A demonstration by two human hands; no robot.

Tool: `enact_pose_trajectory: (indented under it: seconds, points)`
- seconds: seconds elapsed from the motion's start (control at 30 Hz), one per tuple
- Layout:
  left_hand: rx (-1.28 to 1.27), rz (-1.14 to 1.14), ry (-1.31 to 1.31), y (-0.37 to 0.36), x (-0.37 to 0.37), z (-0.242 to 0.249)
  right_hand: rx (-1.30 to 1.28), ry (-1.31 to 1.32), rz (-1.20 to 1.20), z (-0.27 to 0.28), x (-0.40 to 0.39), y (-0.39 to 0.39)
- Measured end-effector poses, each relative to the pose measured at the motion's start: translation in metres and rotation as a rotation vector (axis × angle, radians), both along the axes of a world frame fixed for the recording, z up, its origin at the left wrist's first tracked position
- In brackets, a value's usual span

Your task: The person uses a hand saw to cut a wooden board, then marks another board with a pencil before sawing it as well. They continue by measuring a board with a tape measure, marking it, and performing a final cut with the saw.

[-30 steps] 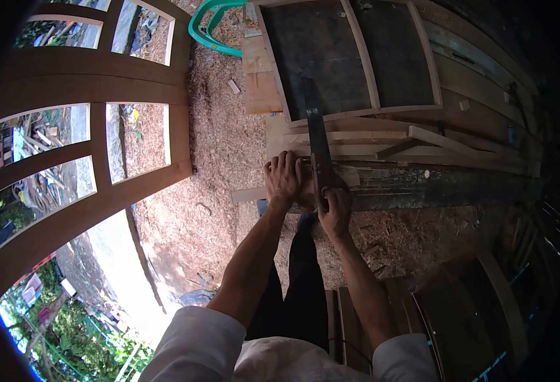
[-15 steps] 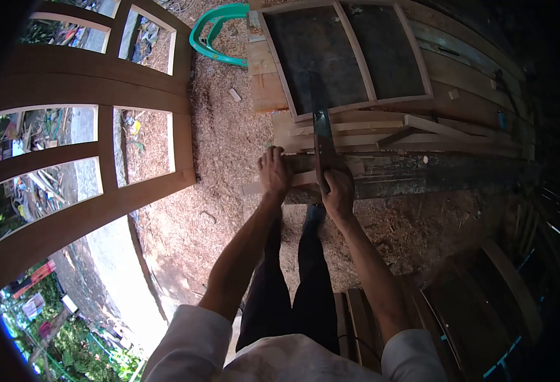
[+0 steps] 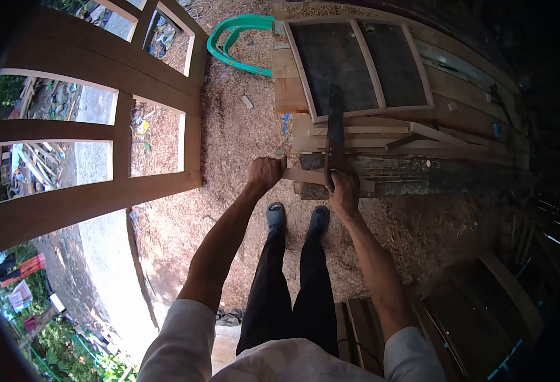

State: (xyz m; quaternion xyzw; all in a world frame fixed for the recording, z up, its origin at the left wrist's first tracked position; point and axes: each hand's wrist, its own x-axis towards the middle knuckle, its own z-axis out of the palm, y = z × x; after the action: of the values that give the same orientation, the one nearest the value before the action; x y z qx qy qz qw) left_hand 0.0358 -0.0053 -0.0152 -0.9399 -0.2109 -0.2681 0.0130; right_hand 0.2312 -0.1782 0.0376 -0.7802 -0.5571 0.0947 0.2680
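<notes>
My right hand is wrapped round the handle of a handsaw, whose dark blade points away from me over the workbench. Beneath the saw handle lies a short wooden strip, partly across the dark, worn beam at the bench's near edge. My left hand is closed at the strip's left end, off the side of the bench. Past the saw tip rests a wooden frame with dark panels.
Loose wooden strips lie on the bench beyond the beam. A green plastic rim sits at the bench's left. A large door-like wooden frame stands on the left. Wood shavings cover the ground, and dark panels lie lower right.
My left hand has moved from the beam's end outward, now clenched at the strip's end. The strip has turned and shifted right. The handsaw stays in my right hand.
</notes>
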Motion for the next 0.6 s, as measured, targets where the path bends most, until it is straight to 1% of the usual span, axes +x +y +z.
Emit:
enact_pose_trajectory:
  seconds: [0.03,0.07,0.17,0.27,0.37,0.43,0.47,0.57,0.6]
  points:
    - [-0.056,0.031,-0.021,-0.003,0.001,-0.024,-0.049,0.006,-0.002,-0.013,0.002,-0.004]
    - [-0.117,0.061,-0.039,-0.006,0.003,-0.040,-0.036,-0.017,-0.005,-0.014,0.004,-0.005]
    - [-0.125,0.015,0.028,-0.013,0.005,-0.026,-0.036,-0.039,-0.022,-0.016,0.003,-0.005]
    - [-0.433,0.044,0.107,-0.022,0.005,-0.007,-0.075,-0.015,-0.048,-0.019,0.003,-0.005]
    - [-0.213,0.039,-0.035,-0.024,0.004,-0.022,-0.066,-0.036,-0.034,-0.025,0.007,-0.008]
    - [-0.249,0.059,-0.084,-0.024,0.006,-0.024,-0.041,-0.058,-0.022,-0.021,0.005,-0.010]
    - [-0.267,0.069,-0.109,-0.024,0.007,-0.025,-0.060,-0.027,-0.024,-0.020,0.006,-0.010]
    - [-0.558,0.130,0.248,-0.020,0.014,0.002,-0.085,0.056,-0.035,-0.014,0.004,-0.014]
    - [-0.554,0.174,0.199,-0.020,0.025,0.015,-0.060,0.070,-0.034,-0.014,0.007,-0.012]
